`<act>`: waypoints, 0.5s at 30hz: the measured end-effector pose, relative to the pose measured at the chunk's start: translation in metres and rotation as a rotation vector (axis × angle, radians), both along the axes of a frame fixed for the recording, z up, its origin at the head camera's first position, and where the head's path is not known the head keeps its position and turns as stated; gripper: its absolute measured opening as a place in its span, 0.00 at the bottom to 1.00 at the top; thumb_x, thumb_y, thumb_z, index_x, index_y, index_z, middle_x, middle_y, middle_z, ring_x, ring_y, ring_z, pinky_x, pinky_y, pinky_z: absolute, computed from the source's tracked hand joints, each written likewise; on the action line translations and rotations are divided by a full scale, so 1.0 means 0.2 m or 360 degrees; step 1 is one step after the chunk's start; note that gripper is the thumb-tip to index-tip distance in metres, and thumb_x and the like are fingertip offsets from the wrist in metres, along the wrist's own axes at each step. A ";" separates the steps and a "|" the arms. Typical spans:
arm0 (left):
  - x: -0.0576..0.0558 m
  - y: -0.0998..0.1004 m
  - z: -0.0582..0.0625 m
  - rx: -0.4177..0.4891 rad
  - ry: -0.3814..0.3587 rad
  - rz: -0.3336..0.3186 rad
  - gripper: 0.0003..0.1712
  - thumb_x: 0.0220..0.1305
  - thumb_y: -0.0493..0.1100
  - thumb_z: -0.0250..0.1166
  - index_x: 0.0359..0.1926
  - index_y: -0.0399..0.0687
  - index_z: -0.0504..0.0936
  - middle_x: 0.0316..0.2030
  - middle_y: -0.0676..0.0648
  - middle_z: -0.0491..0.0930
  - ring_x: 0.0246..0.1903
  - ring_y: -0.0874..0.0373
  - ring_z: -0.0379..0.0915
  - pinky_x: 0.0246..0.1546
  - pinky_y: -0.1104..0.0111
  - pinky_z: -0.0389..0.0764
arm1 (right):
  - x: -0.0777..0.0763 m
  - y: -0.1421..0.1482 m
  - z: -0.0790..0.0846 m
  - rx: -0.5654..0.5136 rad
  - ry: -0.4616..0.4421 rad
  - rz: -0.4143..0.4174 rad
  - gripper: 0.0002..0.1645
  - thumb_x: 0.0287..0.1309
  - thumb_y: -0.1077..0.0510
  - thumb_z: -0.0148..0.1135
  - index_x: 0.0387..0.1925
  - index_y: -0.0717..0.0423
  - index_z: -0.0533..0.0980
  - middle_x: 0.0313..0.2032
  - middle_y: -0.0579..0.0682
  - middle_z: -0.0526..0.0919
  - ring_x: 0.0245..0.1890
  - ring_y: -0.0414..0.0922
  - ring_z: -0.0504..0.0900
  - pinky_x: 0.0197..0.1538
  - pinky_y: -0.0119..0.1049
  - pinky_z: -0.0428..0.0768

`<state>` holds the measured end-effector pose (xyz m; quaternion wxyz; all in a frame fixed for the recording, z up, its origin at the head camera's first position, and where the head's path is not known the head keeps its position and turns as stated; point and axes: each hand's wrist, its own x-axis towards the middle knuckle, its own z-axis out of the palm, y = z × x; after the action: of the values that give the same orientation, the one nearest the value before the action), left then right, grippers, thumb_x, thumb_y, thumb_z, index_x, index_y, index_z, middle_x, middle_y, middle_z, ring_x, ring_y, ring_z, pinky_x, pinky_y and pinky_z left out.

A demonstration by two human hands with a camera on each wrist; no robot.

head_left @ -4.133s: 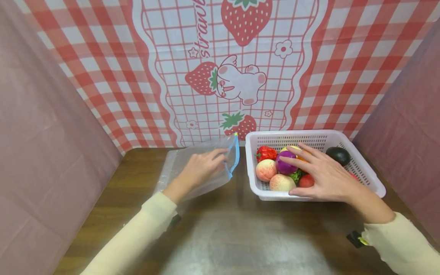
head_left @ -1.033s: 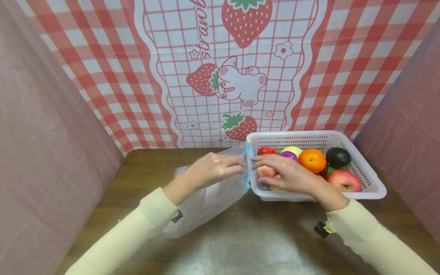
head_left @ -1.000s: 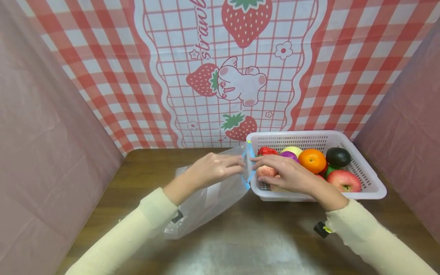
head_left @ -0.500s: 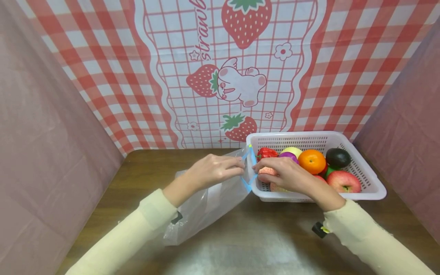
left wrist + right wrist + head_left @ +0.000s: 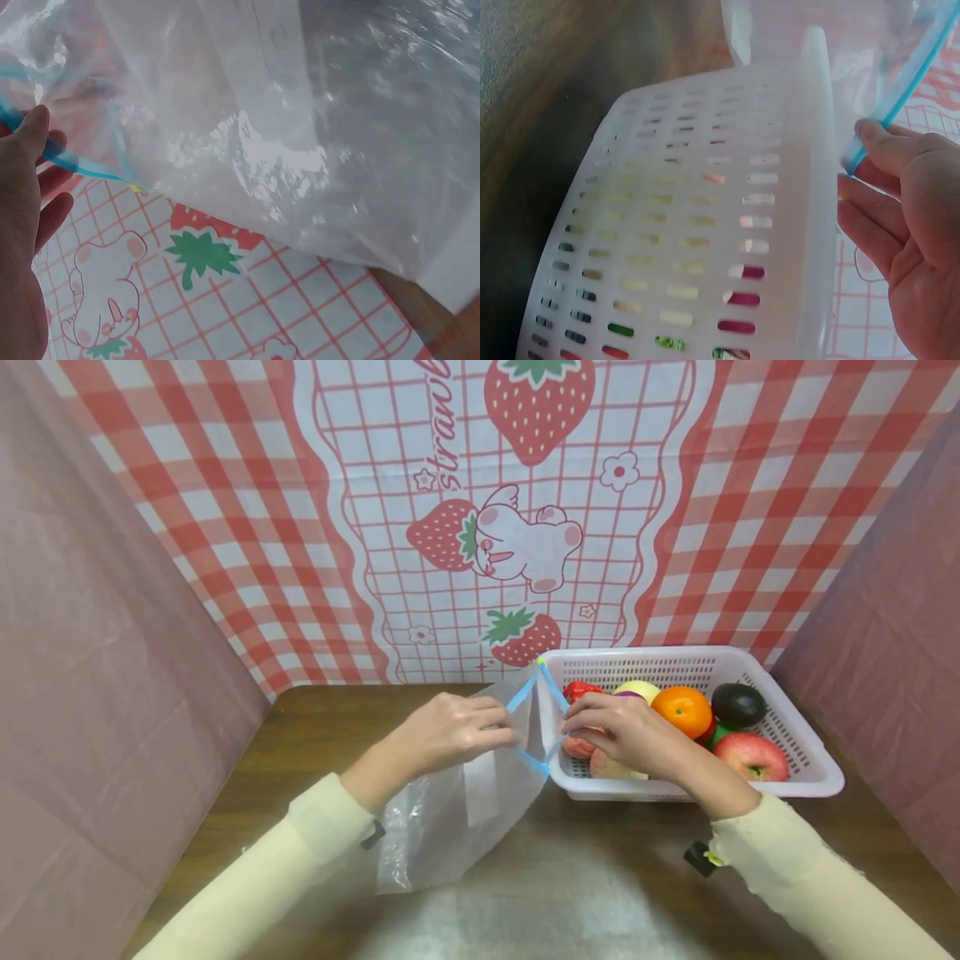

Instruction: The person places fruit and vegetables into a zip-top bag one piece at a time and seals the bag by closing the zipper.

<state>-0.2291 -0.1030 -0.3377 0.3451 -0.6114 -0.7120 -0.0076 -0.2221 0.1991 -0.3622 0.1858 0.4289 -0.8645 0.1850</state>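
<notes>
Bag [image 5: 450,822] is just L of basket [image 5: 813,768], w/ L hand [image 5: 450,731] & R hand [image 5: 630,731] pinching opp. sides of its blue rim [image 5: 552,685]. Hands have drawn apart & it gapes wider than a moment ago, so opening it is prob. nearly done. Count: 1 bag, 1 basket; inside, 1 orange [image 5: 681,712], 1 avocado [image 5: 738,705], 1 apple [image 5: 752,757], 1 pepper [image 5: 581,691], 2 peaches [image 5: 611,767], 1 yellow item [image 5: 637,689]; rest part-hidden, can't count.

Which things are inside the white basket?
An orange, a dark avocado, a red apple, two peaches, a red pepper and more show. The right hand covers some pieces partly; anything lower is mostly hidden.
</notes>
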 end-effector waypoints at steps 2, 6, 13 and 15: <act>0.00 -0.02 0.00 0.0009 0.0007 0.0019 0.08 0.66 0.41 0.67 0.44 0.57 0.87 0.38 0.58 0.88 0.40 0.65 0.84 0.31 0.77 0.83 | 0.00 0.01 0.00 -0.0001 -0.0005 -0.0030 0.16 0.45 0.60 0.79 0.40 0.49 0.87 0.42 0.43 0.89 0.40 0.41 0.88 0.48 0.41 0.88; 0.00 -0.06 0.00 0.0055 0.0028 0.0018 0.06 0.65 0.45 0.68 0.42 0.58 0.87 0.35 0.59 0.87 0.38 0.64 0.83 0.28 0.76 0.82 | 0.00 0.05 0.01 -0.0011 -0.0011 -0.0061 0.15 0.46 0.62 0.78 0.39 0.49 0.87 0.42 0.44 0.88 0.40 0.42 0.88 0.47 0.43 0.88; 0.00 -0.15 0.01 0.0143 -0.0007 0.0085 0.09 0.60 0.48 0.73 0.40 0.53 0.90 0.33 0.57 0.86 0.36 0.62 0.80 0.30 0.75 0.84 | 0.00 0.13 0.00 -0.0023 0.0105 -0.0141 0.14 0.43 0.64 0.79 0.35 0.49 0.86 0.38 0.44 0.87 0.40 0.44 0.87 0.46 0.45 0.88; 0.00 -0.16 0.00 0.0162 -0.0040 0.0097 0.09 0.60 0.48 0.73 0.40 0.51 0.90 0.32 0.56 0.86 0.36 0.60 0.79 0.31 0.74 0.84 | 0.00 0.14 0.00 -0.0053 0.0110 -0.0156 0.14 0.42 0.65 0.79 0.34 0.49 0.86 0.38 0.45 0.87 0.40 0.45 0.87 0.46 0.46 0.88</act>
<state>-0.2292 -0.1352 -0.3370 0.3669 -0.5710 -0.7333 -0.0411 -0.2223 0.2278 -0.3632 0.2315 0.3890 -0.8743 0.1753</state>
